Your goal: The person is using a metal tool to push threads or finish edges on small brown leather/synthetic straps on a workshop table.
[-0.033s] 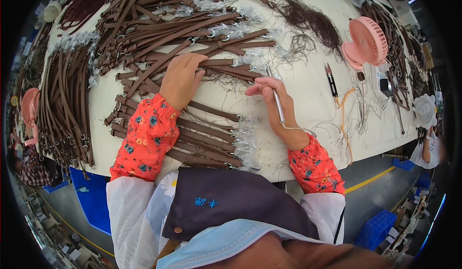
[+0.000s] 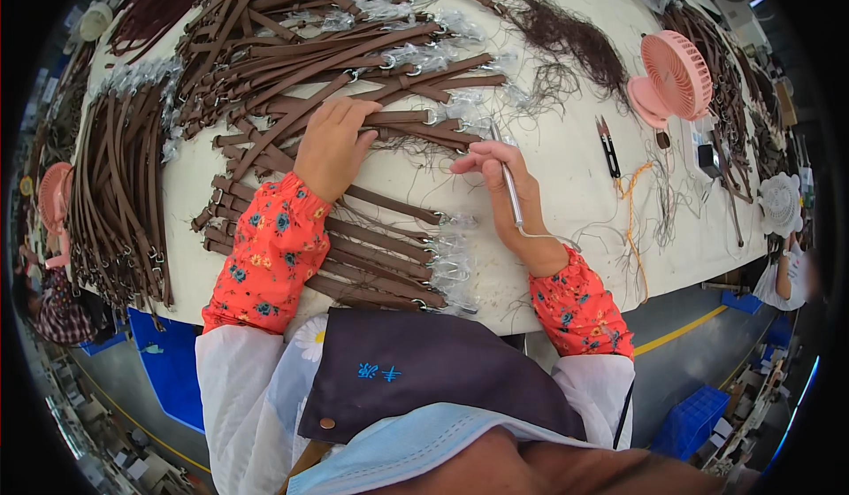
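Observation:
Brown straps (image 2: 380,245) with metal rings and clear plastic wrap on their ends lie in rows before me on the pale table. My left hand (image 2: 336,145) is closed over one strap (image 2: 396,117), whose free end points right. Between the fingers of my right hand (image 2: 506,190) is a slim silver pen-shaped tool (image 2: 512,192), with a thin wire running from its lower end by the wrist. The tool's upper tip is close to the plastic-wrapped strap ends; I cannot tell whether it touches them.
More straps (image 2: 119,194) are bundled at the left edge. Loose dark threads (image 2: 575,39) lie at the back. On the right are thread snips (image 2: 609,148), an orange cord (image 2: 630,207) and a pink fan (image 2: 674,75). A blue crate (image 2: 690,422) stands below the table.

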### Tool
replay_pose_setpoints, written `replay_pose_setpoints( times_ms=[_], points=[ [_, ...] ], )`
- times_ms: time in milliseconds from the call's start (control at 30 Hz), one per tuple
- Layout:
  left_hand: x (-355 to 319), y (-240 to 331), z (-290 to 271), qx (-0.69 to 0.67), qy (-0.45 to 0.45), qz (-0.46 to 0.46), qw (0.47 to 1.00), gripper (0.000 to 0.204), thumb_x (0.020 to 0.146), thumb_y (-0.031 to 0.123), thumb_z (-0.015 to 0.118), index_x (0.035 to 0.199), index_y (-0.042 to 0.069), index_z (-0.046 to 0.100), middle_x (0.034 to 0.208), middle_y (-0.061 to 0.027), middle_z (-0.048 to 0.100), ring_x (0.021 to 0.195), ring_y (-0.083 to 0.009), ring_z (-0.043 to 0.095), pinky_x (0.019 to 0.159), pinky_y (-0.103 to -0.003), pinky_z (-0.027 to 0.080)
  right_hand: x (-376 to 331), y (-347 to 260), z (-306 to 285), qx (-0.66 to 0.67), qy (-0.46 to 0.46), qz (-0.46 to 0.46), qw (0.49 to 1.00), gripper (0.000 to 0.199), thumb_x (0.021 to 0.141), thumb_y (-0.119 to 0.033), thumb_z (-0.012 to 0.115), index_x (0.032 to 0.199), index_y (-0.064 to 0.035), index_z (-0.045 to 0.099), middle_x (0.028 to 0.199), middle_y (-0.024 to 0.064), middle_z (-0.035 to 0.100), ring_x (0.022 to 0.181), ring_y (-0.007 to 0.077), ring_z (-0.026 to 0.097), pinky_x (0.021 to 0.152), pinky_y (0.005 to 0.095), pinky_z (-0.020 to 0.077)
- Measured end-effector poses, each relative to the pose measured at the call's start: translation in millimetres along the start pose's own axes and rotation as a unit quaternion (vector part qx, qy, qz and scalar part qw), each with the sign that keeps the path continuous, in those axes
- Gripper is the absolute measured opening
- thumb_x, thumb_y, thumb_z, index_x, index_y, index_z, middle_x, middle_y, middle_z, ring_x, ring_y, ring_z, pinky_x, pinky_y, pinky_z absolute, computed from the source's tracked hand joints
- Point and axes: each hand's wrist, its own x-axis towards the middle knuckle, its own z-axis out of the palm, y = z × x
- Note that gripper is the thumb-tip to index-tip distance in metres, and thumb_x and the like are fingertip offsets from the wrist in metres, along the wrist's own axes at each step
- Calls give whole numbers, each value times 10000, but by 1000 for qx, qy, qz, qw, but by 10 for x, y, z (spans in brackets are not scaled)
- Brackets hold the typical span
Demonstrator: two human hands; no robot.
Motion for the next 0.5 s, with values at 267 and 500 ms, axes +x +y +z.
replay_pose_setpoints(
  times_ms=[267,500],
  points=[
    [41,147,-123,-229,-59,-112,965,239,777,42,711,1013,41,677,974,-97,675,926,-255,627,844,-329,482,26,105,-8,16,58,-12,998,221,1041,-172,392,1193,-44,489,1048,120,659,979,197,634,862,298,473],
    [-8,56,-110,-356,-292,-174,870,197,838,95,684,1025,34,685,924,-75,696,845,-175,644,784,-301,500,31,32,-25,12,54,-14,998,216,1035,-155,401,1164,-41,532,1119,123,639,1020,207,625,892,325,468]
  ],
)
